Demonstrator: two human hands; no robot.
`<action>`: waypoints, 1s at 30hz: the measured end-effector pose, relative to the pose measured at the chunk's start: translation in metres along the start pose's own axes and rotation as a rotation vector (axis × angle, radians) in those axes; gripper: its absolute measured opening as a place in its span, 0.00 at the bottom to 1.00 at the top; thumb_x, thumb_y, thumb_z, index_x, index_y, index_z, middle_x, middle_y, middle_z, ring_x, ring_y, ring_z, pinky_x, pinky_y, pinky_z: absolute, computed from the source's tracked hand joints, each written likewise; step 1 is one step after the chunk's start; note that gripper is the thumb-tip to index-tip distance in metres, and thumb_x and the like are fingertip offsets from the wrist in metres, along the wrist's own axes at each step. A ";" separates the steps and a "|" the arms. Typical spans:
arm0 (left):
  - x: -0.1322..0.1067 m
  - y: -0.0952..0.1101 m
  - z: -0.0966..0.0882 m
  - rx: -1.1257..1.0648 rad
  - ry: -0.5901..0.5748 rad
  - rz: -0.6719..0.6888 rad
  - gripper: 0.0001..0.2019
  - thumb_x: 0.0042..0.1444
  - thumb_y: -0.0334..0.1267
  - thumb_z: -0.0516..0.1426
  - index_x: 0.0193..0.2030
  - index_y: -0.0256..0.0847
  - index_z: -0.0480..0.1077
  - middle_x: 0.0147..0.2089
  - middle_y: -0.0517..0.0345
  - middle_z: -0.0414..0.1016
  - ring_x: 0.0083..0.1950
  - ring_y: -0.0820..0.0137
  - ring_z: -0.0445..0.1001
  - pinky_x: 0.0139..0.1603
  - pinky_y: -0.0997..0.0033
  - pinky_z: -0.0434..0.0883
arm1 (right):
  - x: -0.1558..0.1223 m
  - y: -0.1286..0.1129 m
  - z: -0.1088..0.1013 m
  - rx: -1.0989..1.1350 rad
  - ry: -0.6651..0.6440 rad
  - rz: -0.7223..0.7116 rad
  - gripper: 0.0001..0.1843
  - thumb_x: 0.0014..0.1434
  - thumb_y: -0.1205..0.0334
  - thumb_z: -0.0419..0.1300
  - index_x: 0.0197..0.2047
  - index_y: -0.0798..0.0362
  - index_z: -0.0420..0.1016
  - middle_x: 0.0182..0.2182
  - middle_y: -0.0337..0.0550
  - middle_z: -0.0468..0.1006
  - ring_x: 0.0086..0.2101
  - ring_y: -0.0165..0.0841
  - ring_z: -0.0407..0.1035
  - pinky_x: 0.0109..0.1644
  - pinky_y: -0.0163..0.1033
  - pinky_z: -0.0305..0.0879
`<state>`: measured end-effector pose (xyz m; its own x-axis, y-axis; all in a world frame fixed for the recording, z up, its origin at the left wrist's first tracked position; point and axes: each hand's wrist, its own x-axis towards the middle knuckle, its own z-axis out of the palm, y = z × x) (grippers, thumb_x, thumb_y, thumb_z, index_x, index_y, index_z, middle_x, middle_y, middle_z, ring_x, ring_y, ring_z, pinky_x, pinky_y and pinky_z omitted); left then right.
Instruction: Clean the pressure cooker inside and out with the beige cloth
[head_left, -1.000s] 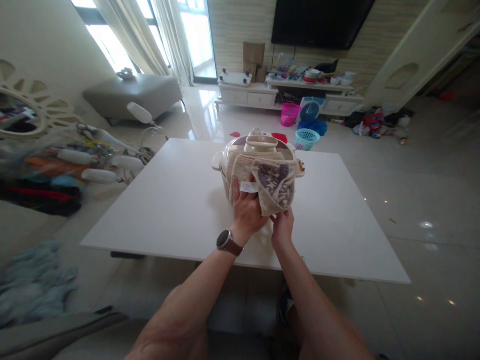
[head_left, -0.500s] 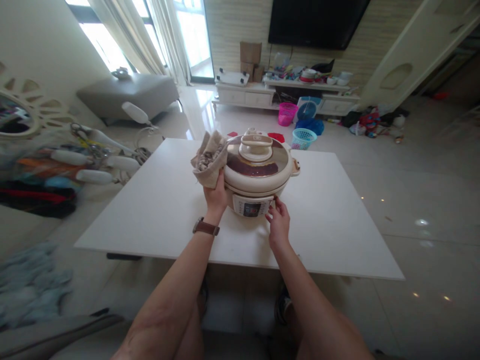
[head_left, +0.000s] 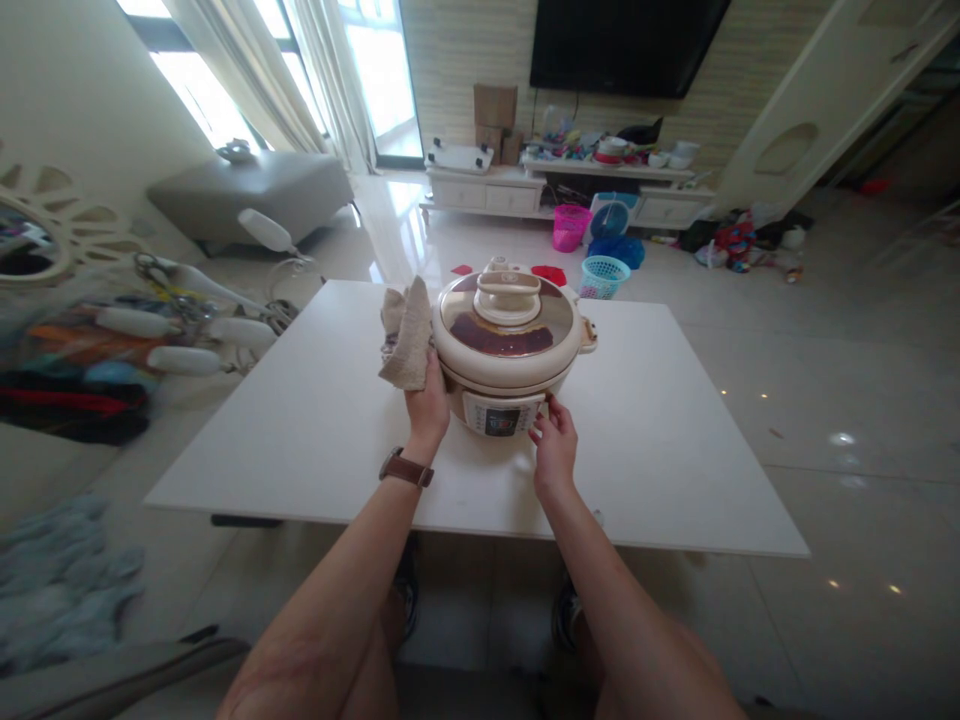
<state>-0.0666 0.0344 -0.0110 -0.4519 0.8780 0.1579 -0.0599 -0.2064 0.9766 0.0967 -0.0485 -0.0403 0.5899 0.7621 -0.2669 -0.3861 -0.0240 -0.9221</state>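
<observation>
A cream electric cooker with a control panel on its front stands on the white table. Its lid is on, with a see-through top and a raised handle in the middle. My left hand, a brown-strapped watch at its wrist, is closed on a folded beige cloth at the cooker's left side. Part of the cloth hides the cooker's left edge. My right hand is at the front right of the cooker, fingers curled by the panel's right edge; whatever they pinch is too small to make out.
Beyond the table stand a pink basket and a light-blue basket on the floor. A low white cabinet runs along the far wall under a television. White fan-like blades lie left of the table.
The cloth in my left hand has turned and folded over, its patterned inside now mostly hidden. My right hand has stayed by the panel. The whole view has shifted slightly.
</observation>
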 end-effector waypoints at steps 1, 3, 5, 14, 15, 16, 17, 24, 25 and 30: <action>-0.004 0.000 0.002 -0.008 0.008 -0.004 0.28 0.68 0.52 0.62 0.70 0.40 0.73 0.76 0.48 0.69 0.82 0.61 0.59 0.83 0.64 0.50 | 0.000 0.001 0.000 0.000 0.001 -0.002 0.34 0.43 0.54 0.65 0.56 0.50 0.77 0.56 0.48 0.82 0.48 0.36 0.76 0.42 0.37 0.68; -0.009 -0.002 0.005 -0.015 0.019 -0.017 0.27 0.69 0.51 0.61 0.70 0.41 0.73 0.76 0.50 0.70 0.81 0.63 0.60 0.83 0.65 0.51 | 0.001 0.002 0.000 0.003 0.005 -0.005 0.34 0.44 0.55 0.64 0.57 0.50 0.77 0.56 0.48 0.82 0.48 0.37 0.76 0.41 0.37 0.68; -0.012 -0.004 0.007 -0.014 0.027 -0.030 0.26 0.69 0.50 0.61 0.70 0.41 0.74 0.75 0.51 0.71 0.81 0.63 0.62 0.83 0.64 0.53 | 0.002 0.003 0.000 0.006 0.010 -0.007 0.34 0.44 0.56 0.64 0.57 0.50 0.77 0.56 0.48 0.82 0.49 0.37 0.76 0.41 0.36 0.68; -0.015 -0.003 0.009 -0.041 0.039 -0.053 0.28 0.69 0.51 0.63 0.70 0.40 0.74 0.75 0.48 0.71 0.80 0.60 0.62 0.83 0.62 0.53 | 0.005 0.008 -0.001 0.004 0.007 -0.030 0.33 0.45 0.56 0.64 0.57 0.49 0.77 0.57 0.48 0.82 0.49 0.37 0.77 0.41 0.37 0.69; -0.015 -0.002 0.010 -0.045 0.043 -0.060 0.27 0.69 0.50 0.62 0.70 0.40 0.74 0.75 0.47 0.71 0.80 0.60 0.62 0.83 0.61 0.53 | 0.004 0.008 -0.001 0.005 0.010 -0.030 0.33 0.44 0.55 0.64 0.57 0.49 0.77 0.57 0.48 0.82 0.49 0.37 0.77 0.41 0.37 0.69; -0.015 -0.001 0.010 -0.048 0.046 -0.066 0.27 0.69 0.50 0.62 0.70 0.39 0.74 0.75 0.47 0.71 0.80 0.60 0.63 0.83 0.61 0.53 | 0.004 0.007 -0.001 0.005 0.012 -0.027 0.34 0.44 0.55 0.64 0.57 0.49 0.76 0.58 0.48 0.82 0.49 0.37 0.77 0.41 0.37 0.69; -0.016 -0.001 0.011 -0.049 0.048 -0.069 0.27 0.69 0.50 0.62 0.70 0.39 0.74 0.75 0.48 0.71 0.80 0.60 0.63 0.83 0.61 0.53 | 0.004 0.007 0.000 0.006 0.013 -0.024 0.34 0.44 0.55 0.64 0.57 0.49 0.76 0.58 0.48 0.82 0.49 0.37 0.77 0.41 0.37 0.69; -0.018 0.003 0.011 -0.033 0.039 -0.062 0.26 0.70 0.47 0.61 0.72 0.40 0.72 0.77 0.50 0.68 0.81 0.62 0.61 0.83 0.63 0.51 | 0.001 0.004 0.001 0.010 0.014 -0.015 0.32 0.43 0.55 0.64 0.55 0.48 0.77 0.57 0.47 0.82 0.48 0.36 0.77 0.41 0.36 0.68; -0.018 0.003 0.011 -0.032 0.038 -0.061 0.27 0.70 0.47 0.61 0.72 0.40 0.72 0.77 0.50 0.68 0.81 0.62 0.61 0.83 0.63 0.51 | 0.001 0.004 0.002 0.012 0.014 -0.017 0.33 0.43 0.55 0.64 0.55 0.48 0.77 0.57 0.47 0.82 0.47 0.36 0.77 0.41 0.36 0.68; -0.019 0.006 0.013 -0.034 0.036 -0.064 0.26 0.70 0.49 0.61 0.70 0.39 0.73 0.77 0.48 0.67 0.81 0.61 0.60 0.83 0.62 0.52 | 0.003 0.006 0.000 -0.006 0.007 -0.035 0.33 0.45 0.55 0.64 0.56 0.48 0.76 0.57 0.47 0.82 0.49 0.37 0.76 0.41 0.36 0.68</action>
<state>-0.0466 0.0219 -0.0066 -0.4782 0.8737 0.0891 -0.1196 -0.1653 0.9790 0.0958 -0.0461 -0.0466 0.6076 0.7583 -0.2362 -0.3606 -0.0015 -0.9327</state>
